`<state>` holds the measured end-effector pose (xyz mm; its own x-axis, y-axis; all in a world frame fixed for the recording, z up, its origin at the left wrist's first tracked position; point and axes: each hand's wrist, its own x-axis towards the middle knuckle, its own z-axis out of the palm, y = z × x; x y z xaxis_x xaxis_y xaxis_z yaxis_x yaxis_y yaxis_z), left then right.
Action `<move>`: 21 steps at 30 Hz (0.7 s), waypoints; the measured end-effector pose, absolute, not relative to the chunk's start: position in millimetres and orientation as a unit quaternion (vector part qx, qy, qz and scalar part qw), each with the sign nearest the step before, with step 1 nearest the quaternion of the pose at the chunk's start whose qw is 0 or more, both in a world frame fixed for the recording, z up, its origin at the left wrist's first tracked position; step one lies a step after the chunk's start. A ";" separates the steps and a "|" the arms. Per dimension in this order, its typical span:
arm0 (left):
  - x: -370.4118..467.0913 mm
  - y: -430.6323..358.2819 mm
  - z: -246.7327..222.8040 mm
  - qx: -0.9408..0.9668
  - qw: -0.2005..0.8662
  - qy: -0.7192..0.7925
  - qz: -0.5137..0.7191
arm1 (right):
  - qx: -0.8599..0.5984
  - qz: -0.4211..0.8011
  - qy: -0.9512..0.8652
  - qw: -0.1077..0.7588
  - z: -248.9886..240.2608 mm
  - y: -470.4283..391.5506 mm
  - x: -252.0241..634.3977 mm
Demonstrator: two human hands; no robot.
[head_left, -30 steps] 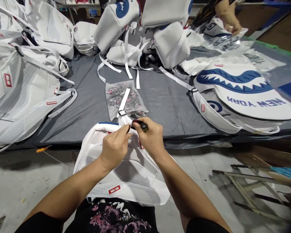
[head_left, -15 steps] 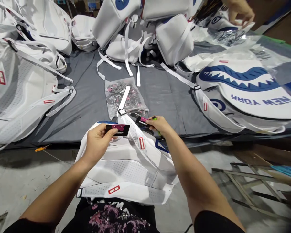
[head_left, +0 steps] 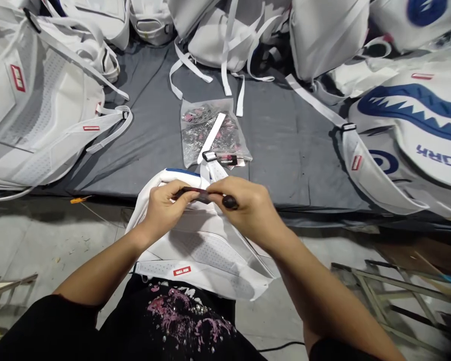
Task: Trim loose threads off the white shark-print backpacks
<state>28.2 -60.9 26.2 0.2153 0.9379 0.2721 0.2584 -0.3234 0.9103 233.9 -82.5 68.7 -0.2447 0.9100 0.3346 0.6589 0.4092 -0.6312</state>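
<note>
With fingers pinched at each end, our left hand and right hand, the latter also clutching a black-ended object, hold a dark card above the white backpack, seemingly unattached to it.

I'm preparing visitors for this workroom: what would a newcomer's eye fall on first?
Probably the toothy blue pattern on the white backpack at the picture's right. Next, at centre, the left hand and right hand grip a thin dark piece over a second backpack. Just beyond, on the table, lies a plastic bag with pink showing inside.
</note>
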 end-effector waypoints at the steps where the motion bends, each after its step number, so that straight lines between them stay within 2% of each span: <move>1: 27.5 -62.9 27.2 0.688 0.383 0.430 0.441 | -0.512 0.180 -0.779 0.314 70.0 -85.5 226.7; 5: 4.9 -68.4 25.7 0.740 0.342 0.385 0.432 | -0.535 0.177 -0.793 0.233 63.3 -83.5 220.7; 8: -30.3 -71.7 11.9 0.780 0.200 0.398 0.439 | -0.569 0.136 -0.785 0.204 58.4 -81.3 221.8; 10: -52.7 -76.4 -3.6 0.792 0.141 0.450 0.387 | -0.579 0.136 -0.784 0.178 55.8 -81.5 216.8; 13: -72.6 -86.9 -28.4 0.783 0.175 0.527 0.282 | -0.568 0.164 -0.802 0.088 49.0 -79.5 200.8; 15: -76.6 -93.9 -41.3 0.780 0.192 0.537 0.256 | -0.556 0.181 -0.811 0.017 41.6 -74.8 188.1; 18: -76.9 -100.4 -52.9 0.785 0.171 0.521 0.288 | -0.525 0.205 -0.824 -0.061 28.0 -65.5 171.2; 21: -77.6 -101.3 -58.5 0.790 0.151 0.503 0.316 | -0.492 0.213 -0.839 -0.095 18.2 -60.4 159.4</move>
